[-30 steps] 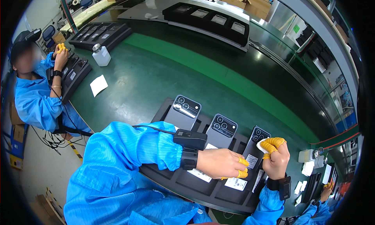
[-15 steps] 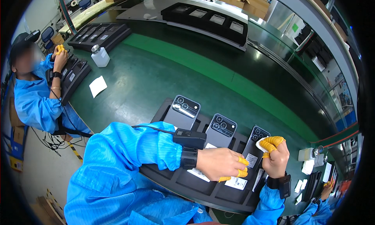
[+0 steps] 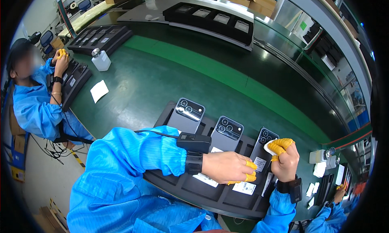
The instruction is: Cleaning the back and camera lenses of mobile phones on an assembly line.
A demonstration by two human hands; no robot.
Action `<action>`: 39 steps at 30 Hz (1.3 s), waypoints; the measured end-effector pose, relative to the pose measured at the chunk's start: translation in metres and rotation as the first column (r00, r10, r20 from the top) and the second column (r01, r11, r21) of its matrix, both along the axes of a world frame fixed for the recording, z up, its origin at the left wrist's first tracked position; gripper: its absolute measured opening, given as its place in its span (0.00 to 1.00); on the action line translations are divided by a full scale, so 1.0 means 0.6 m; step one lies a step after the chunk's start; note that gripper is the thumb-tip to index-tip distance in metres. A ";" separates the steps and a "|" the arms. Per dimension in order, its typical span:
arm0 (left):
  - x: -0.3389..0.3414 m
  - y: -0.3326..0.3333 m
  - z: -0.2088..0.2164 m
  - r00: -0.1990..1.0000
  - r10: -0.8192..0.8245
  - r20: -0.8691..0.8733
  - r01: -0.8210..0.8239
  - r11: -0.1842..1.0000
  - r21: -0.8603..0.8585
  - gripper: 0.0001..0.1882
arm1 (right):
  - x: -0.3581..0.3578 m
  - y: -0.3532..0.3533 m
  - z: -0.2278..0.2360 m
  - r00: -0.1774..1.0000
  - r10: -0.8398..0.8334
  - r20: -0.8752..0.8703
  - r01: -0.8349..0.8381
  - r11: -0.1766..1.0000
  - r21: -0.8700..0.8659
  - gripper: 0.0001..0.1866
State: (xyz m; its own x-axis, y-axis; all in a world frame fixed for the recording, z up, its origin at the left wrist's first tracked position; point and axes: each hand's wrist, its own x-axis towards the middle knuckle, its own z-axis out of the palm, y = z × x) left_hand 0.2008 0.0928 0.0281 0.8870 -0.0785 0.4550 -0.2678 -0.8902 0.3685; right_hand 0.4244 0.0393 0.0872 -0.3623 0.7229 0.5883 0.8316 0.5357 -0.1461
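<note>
Three grey phones lie back up in a black tray: a left phone (image 3: 182, 121), a middle phone (image 3: 226, 138) and a right phone (image 3: 257, 151). My right hand (image 3: 285, 164), in yellow finger covers, is closed on a folded white cloth (image 3: 270, 148) just below the right phone's camera block. My left hand (image 3: 227, 167) reaches across the middle phone's lower part, its covered fingers a little apart and the tips by the right phone's lower left edge. Whether they press on it is hard to tell. White labels (image 3: 244, 188) show below that hand.
The black tray (image 3: 198, 191) lies at the green table's (image 3: 142, 87) near edge. A white bottle (image 3: 101, 61) and a white sheet (image 3: 99, 91) are at the left. More bottles (image 3: 318, 156) stand at the right. A co-worker (image 3: 36, 95) sits at the left; another's hand (image 3: 339, 194) shows lower right.
The whole view has shifted slightly. My right hand and the cloth have barely moved against the right phone; my left hand keeps its place.
</note>
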 end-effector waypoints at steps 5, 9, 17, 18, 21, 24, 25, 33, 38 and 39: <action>0.000 -0.002 -0.004 1.000 0.006 0.013 -0.006 1.000 0.010 0.28 | -0.002 -0.002 -0.001 1.000 -0.015 -0.001 0.015 1.000 0.001 0.19; 0.000 -0.001 -0.008 1.000 0.014 0.000 -0.014 1.000 0.000 0.27 | 0.000 0.000 -0.005 1.000 -0.005 -0.011 0.005 1.000 -0.003 0.19; -0.005 0.001 0.000 0.998 0.032 0.059 -0.033 0.999 0.030 0.13 | 0.001 0.002 -0.003 1.000 -0.003 0.009 0.003 1.000 -0.012 0.18; -0.003 0.005 0.001 1.000 0.018 0.025 -0.019 0.998 0.052 0.13 | 0.003 0.002 -0.001 1.000 -0.013 0.010 0.013 1.000 -0.014 0.18; 0.003 0.003 -0.001 1.000 0.000 0.011 -0.001 0.998 0.067 0.14 | 0.007 0.000 0.002 1.000 0.008 -0.007 -0.008 1.000 -0.003 0.18; 0.006 0.002 -0.008 1.000 0.012 0.014 -0.013 0.999 0.044 0.25 | 0.010 0.001 0.000 0.999 0.034 -0.014 -0.034 0.999 -0.002 0.19; 0.000 0.003 -0.004 1.000 0.022 -0.019 -0.021 0.999 0.048 0.22 | 0.011 0.004 -0.009 0.999 0.037 -0.015 -0.037 0.999 -0.003 0.18; -0.005 -0.002 0.029 0.995 0.032 -0.100 -0.024 0.997 0.076 0.22 | 0.020 -0.003 -0.009 1.000 -0.011 -0.019 0.012 1.000 0.006 0.17; -0.004 0.009 0.022 0.997 0.022 -0.068 -0.018 0.998 0.066 0.21 | 0.033 -0.003 -0.009 0.997 -0.077 -0.006 0.077 0.997 -0.013 0.19; -0.011 0.009 0.018 0.997 0.030 -0.069 -0.025 0.997 0.066 0.20 | 0.028 0.000 -0.006 0.997 -0.074 0.006 0.074 0.997 -0.039 0.19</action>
State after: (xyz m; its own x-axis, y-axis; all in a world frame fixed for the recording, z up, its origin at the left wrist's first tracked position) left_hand 0.1944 0.0981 0.0391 0.9186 -0.0811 0.3868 -0.2185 -0.9197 0.3261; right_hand 0.4411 0.0395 0.0835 -0.3098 0.7701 0.5576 0.8694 0.4669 -0.1618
